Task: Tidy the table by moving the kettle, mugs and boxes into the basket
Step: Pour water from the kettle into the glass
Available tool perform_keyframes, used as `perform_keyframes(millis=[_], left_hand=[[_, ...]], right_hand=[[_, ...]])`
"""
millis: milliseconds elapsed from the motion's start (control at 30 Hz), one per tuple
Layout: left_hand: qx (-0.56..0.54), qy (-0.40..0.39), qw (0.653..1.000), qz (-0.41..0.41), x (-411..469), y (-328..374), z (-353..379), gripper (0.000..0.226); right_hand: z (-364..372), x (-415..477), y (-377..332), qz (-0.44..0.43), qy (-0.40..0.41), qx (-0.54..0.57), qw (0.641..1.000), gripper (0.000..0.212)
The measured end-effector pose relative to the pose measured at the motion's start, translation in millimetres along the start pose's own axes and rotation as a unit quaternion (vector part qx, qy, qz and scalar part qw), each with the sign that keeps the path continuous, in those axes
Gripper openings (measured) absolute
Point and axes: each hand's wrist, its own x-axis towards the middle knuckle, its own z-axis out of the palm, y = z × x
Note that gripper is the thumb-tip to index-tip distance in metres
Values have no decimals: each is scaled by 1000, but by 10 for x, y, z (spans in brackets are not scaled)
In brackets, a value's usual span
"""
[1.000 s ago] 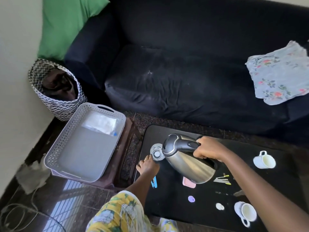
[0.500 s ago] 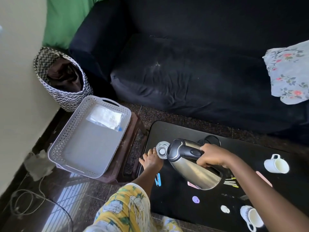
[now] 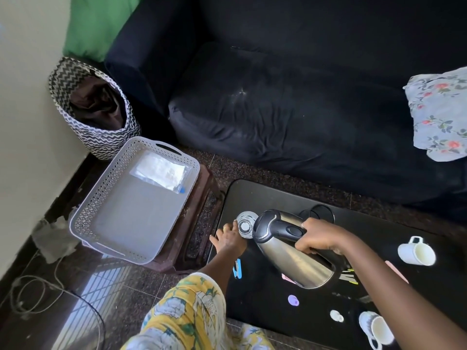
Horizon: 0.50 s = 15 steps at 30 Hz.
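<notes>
I've got the brushed-steel kettle with the black lid and handle (image 3: 290,251) up off the glossy black tabletop (image 3: 267,294), my right hand (image 3: 319,238) wrapped tight round the handle. A second back the body hid the round black power base (image 3: 320,213); now the base sits bare behind my knuckles, so the kettle has come clear and shifted slightly towards me — the lift looks done, and I judge the carry to the basket is next.

My left hand (image 3: 228,239) rests at the tabletop's left edge, fingers partly spread and lying against a small clear glass (image 3: 244,224); whether it actually grips the glass I cannot tell.

The kettle is tipped hard: its long axis runs diagonally, lid up and to the left near the glass, flat bottom down and to the right, over a pink scrap. It hangs in the air above the tabletop's middle.

The pale grey perforated plastic basket (image 3: 101,198) waits on a brown stool left of the tabletop, well apart from the kettle — only a clear packet in it. Two white mugs, one (image 3: 416,252) on its side at the right, another (image 3: 376,329) at the near corner, are untouched.
</notes>
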Motion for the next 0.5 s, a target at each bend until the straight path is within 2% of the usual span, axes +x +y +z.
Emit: perform_keyframes(millis=[500], left_hand=[[0, -1, 1000, 3, -5, -6, 23, 67]], right_hand=[[32, 17, 8, 12, -10, 1, 1000, 18]])
